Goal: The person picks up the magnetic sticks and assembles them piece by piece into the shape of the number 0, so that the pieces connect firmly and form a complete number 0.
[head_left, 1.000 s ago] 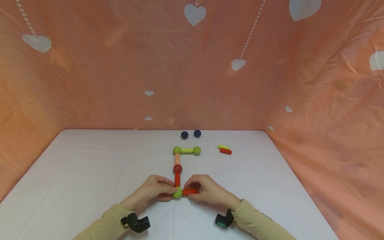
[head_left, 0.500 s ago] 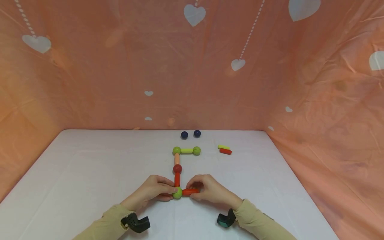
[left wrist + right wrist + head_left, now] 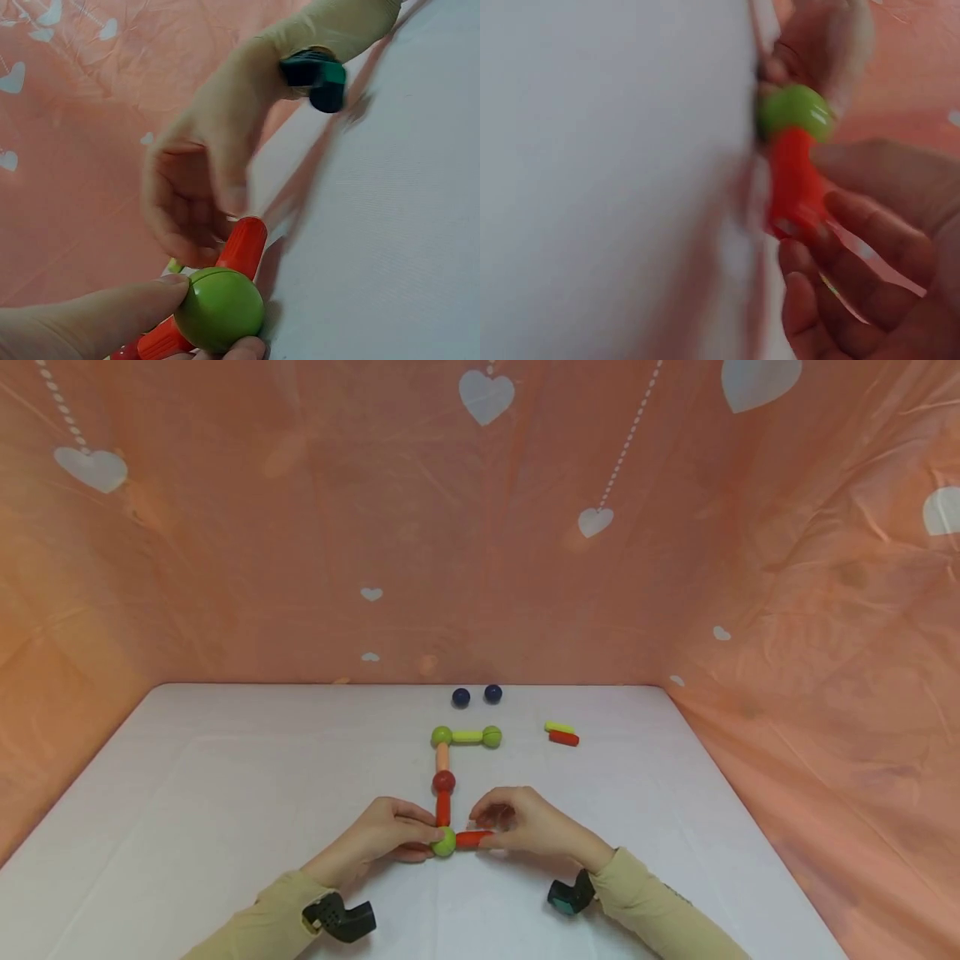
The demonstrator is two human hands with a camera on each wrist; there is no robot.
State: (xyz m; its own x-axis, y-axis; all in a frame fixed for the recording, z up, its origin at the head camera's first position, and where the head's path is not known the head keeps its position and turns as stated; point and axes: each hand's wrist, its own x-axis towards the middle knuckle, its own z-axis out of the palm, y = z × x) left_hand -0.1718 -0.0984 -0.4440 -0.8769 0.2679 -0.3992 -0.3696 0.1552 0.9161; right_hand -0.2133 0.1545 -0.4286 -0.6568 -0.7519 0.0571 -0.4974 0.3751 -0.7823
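Observation:
Several balls and rods are joined into a bracket-like shape on the white table. Its near corner is a green ball [image 3: 444,842], which my left hand [image 3: 378,837] pinches between thumb and fingers. From that ball a red rod [image 3: 245,246] sticks out to the right. My right hand [image 3: 536,827] hovers by the rod's free end with loosely bent fingers, holding nothing; the left wrist view shows a gap between thumb and fingers. Running away from the corner are another red rod [image 3: 443,808], a red ball [image 3: 444,782] and a peach rod [image 3: 442,757].
At the shape's far end, a yellow-green rod [image 3: 467,737] links two green balls. Two dark blue balls [image 3: 461,697] lie near the table's back edge. A loose yellow rod [image 3: 559,727] and a loose red rod [image 3: 564,738] lie side by side at the back right.
My right hand has let go of the red rod at the near corner and drawn slightly right and up. My left hand stays on the green ball.

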